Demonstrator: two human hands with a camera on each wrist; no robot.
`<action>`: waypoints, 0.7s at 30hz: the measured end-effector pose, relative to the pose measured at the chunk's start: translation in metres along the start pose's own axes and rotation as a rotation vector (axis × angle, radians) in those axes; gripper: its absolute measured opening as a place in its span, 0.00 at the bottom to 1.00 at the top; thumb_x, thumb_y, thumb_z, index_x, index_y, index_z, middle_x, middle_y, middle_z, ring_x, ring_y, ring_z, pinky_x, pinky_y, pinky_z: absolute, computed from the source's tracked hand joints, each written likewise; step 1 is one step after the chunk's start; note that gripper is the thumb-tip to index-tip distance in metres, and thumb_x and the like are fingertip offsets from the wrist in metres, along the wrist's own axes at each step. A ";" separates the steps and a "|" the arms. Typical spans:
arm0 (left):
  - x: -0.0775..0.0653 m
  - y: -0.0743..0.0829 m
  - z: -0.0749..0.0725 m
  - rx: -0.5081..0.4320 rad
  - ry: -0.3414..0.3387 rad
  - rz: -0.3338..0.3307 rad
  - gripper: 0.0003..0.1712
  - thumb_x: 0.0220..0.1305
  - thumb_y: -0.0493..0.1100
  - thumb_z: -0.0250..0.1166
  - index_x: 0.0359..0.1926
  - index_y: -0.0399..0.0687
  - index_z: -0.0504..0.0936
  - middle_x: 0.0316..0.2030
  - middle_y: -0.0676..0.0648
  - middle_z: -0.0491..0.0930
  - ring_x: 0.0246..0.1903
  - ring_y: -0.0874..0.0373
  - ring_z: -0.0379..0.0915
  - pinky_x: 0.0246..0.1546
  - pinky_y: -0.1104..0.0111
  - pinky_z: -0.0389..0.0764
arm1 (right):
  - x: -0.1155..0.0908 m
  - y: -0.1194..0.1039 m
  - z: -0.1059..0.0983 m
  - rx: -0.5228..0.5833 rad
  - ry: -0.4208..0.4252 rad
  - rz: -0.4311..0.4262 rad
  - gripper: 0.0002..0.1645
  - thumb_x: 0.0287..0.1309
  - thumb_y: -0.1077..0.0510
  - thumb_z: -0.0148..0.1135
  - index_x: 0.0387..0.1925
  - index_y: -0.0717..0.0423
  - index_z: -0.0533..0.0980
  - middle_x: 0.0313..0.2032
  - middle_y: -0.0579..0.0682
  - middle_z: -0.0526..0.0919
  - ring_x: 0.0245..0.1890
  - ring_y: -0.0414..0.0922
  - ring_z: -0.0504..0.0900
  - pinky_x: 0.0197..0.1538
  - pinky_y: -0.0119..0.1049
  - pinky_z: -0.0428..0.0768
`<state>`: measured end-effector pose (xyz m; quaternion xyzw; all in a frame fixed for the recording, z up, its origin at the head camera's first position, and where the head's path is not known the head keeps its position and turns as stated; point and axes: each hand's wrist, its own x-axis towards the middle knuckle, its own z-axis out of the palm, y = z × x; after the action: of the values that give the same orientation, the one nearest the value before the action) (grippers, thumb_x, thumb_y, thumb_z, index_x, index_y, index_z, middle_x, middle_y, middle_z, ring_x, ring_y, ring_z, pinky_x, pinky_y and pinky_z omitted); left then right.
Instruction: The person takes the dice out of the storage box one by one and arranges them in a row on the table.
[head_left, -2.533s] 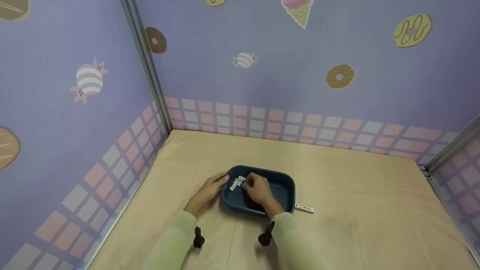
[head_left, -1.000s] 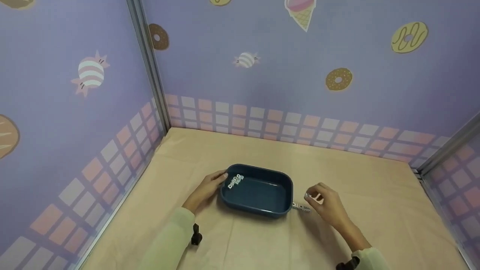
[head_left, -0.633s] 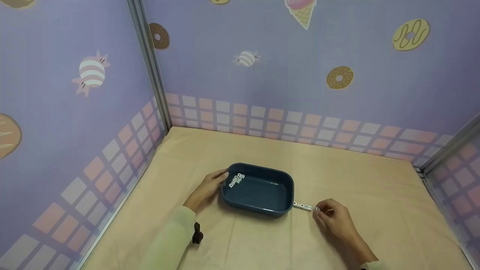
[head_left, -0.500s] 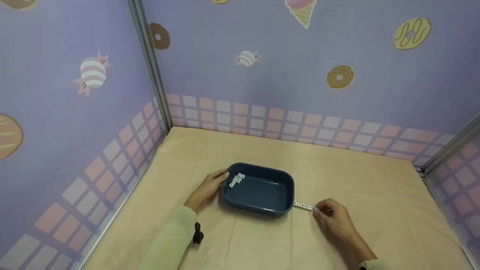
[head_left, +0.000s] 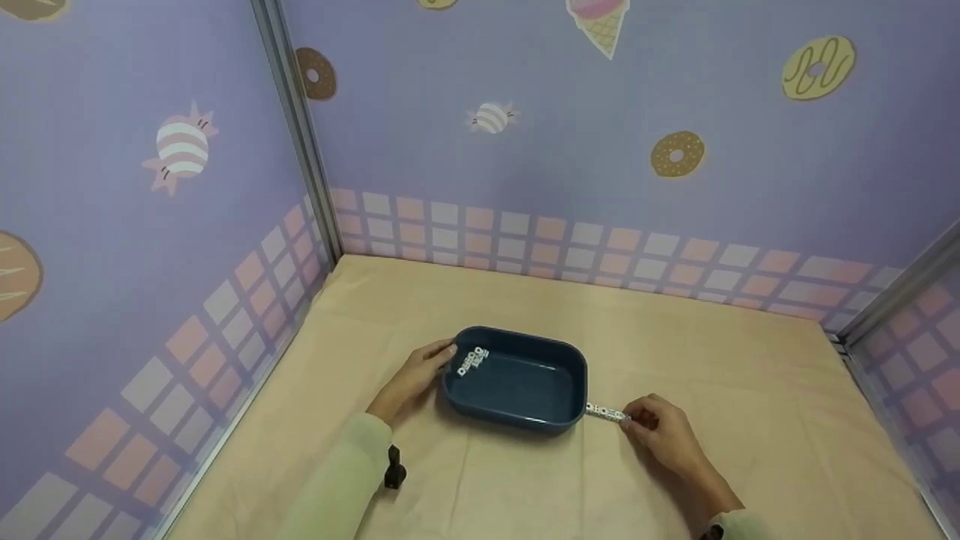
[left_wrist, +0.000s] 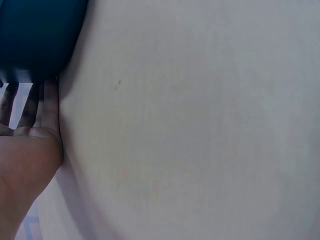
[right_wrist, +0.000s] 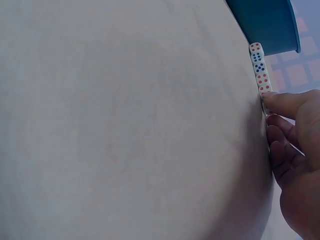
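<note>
A dark blue rectangular tray (head_left: 517, 420) sits on the cloth, with several white dice (head_left: 472, 361) clustered inside its left end. My left hand (head_left: 411, 381) rests against the tray's left side, fingers straight along the outer wall and one fingertip at the rim. From the tray's right side, a straight row of white dice (head_left: 604, 412) runs outward; the right wrist view shows red and blue dots on the row (right_wrist: 259, 67). At its far end, my right hand (head_left: 667, 435) pinches a die between thumb and forefinger, right against the row. The fingers mostly hide that die.
A beige cloth (head_left: 375, 300) covers the table. Purple panels (head_left: 555, 187) with printed sweets and pink-white squares stand at the back and sides, joined by metal posts (head_left: 300, 127). Black wrist devices (head_left: 394, 469) are worn at the sleeves.
My right hand has come out of the tray with a die and moved right, down to the row's outer end, then slid the die leftward against it. The left hand stays at the tray.
</note>
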<state>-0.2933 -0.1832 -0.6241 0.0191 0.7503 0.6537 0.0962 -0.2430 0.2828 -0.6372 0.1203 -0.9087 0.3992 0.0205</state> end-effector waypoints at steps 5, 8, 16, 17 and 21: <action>0.000 -0.001 0.000 -0.004 -0.005 0.009 0.31 0.83 0.54 0.57 0.78 0.44 0.70 0.75 0.39 0.69 0.75 0.43 0.65 0.74 0.53 0.70 | 0.003 0.001 0.002 -0.004 -0.024 0.013 0.10 0.62 0.67 0.76 0.41 0.49 0.86 0.36 0.45 0.80 0.35 0.43 0.77 0.38 0.31 0.77; 0.000 0.000 0.001 -0.026 -0.006 -0.005 0.33 0.82 0.55 0.58 0.78 0.43 0.69 0.75 0.39 0.69 0.75 0.42 0.65 0.74 0.52 0.69 | 0.005 0.002 0.002 -0.001 -0.040 0.014 0.10 0.62 0.65 0.76 0.41 0.48 0.87 0.36 0.46 0.80 0.36 0.43 0.76 0.37 0.31 0.76; -0.002 -0.001 0.001 -0.013 -0.009 -0.017 0.32 0.83 0.55 0.57 0.78 0.45 0.70 0.76 0.40 0.69 0.75 0.42 0.64 0.75 0.50 0.67 | 0.007 0.003 0.001 0.049 -0.078 0.059 0.10 0.63 0.65 0.75 0.40 0.46 0.86 0.36 0.48 0.78 0.36 0.45 0.73 0.36 0.32 0.73; -0.002 -0.001 0.001 -0.013 -0.007 -0.015 0.32 0.83 0.54 0.57 0.78 0.45 0.70 0.76 0.40 0.69 0.75 0.42 0.65 0.75 0.50 0.67 | 0.008 0.002 0.001 0.052 -0.081 0.060 0.10 0.63 0.65 0.75 0.40 0.46 0.86 0.36 0.48 0.78 0.36 0.45 0.73 0.36 0.32 0.74; -0.002 0.001 0.000 -0.021 -0.006 -0.021 0.33 0.82 0.55 0.58 0.78 0.46 0.69 0.76 0.40 0.68 0.75 0.42 0.66 0.75 0.50 0.67 | 0.010 0.001 -0.001 0.054 -0.081 0.054 0.11 0.63 0.66 0.74 0.40 0.46 0.86 0.36 0.48 0.78 0.36 0.45 0.74 0.36 0.32 0.74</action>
<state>-0.2912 -0.1836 -0.6225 0.0124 0.7434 0.6604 0.1055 -0.2529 0.2815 -0.6359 0.1122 -0.9007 0.4187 -0.0304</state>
